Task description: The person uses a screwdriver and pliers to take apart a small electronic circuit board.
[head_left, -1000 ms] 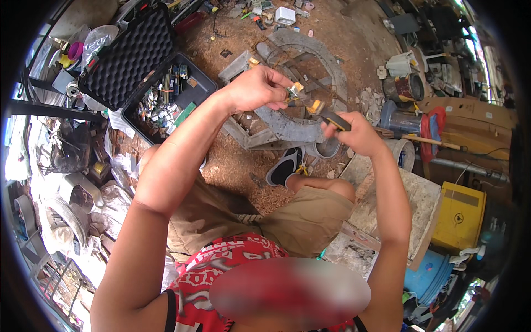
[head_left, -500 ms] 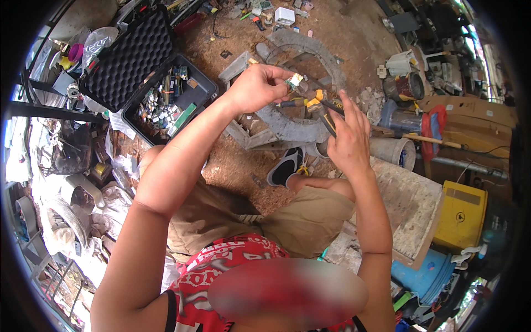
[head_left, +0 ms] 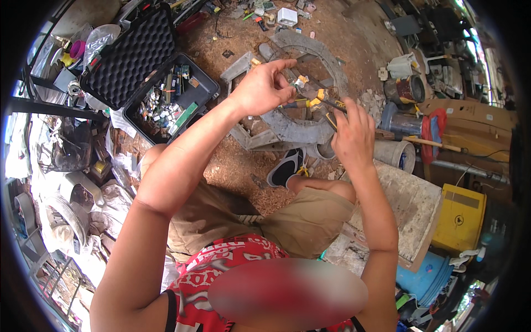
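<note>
My right hand (head_left: 354, 134) is closed round the black-and-yellow handles of a pair of pliers (head_left: 319, 98), which point up and left. At the jaw end sits a small green-and-white piece (head_left: 301, 81), apparently a bit of circuit board. My left hand (head_left: 261, 91) is beside it, index finger stretched out and apart from the thumb, the other fingers partly curled. Nothing shows between its fingertips. Beneath the hands lies a grey ring-shaped metal frame (head_left: 296, 130) on the ground. A yellow-and-dark bar (head_left: 301, 103) shows below the jaws; its kind is unclear.
At the left, an open black case (head_left: 207, 88) with a foam-lined lid holds many small electronic parts. A worn board (head_left: 387, 205) lies at my right, near a yellow box (head_left: 458, 218) and a blue bucket (head_left: 426, 276). Scattered scraps and a white box (head_left: 286, 16) lie farther off.
My left index finger has straightened and moved away from the small piece, which it was pinching with the thumb. My right fingers have curled more tightly round the pliers.
</note>
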Demonstrator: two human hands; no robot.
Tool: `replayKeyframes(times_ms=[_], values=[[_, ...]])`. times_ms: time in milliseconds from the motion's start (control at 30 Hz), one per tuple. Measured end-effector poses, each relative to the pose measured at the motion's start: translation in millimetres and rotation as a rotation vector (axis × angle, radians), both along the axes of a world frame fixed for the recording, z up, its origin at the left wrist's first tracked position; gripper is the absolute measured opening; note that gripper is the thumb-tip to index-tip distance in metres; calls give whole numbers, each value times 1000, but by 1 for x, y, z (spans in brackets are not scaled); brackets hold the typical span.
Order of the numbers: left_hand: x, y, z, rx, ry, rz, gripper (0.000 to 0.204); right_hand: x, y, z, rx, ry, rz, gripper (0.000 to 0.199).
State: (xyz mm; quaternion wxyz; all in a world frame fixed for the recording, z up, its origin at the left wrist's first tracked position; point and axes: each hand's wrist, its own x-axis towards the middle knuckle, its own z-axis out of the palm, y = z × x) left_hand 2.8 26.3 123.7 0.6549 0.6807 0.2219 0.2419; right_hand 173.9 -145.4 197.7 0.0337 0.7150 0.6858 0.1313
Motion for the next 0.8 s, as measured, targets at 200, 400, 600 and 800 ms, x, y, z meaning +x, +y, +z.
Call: replayKeyframes(times_ms=[200, 400, 600, 800], values=[[2, -2, -3, -134, -48, 50, 58, 7, 5, 0, 48, 7, 60, 18], [7, -8, 8, -385, -88, 120, 49, 6, 4, -7, 76, 186, -9, 15], [0, 9, -8, -152, -101, -17, 51, 20, 3, -6, -257, 936, -201, 9], [-5, 12, 7, -248, -216, -175, 53, 33, -11, -12, -445, 1705, -226, 8]])
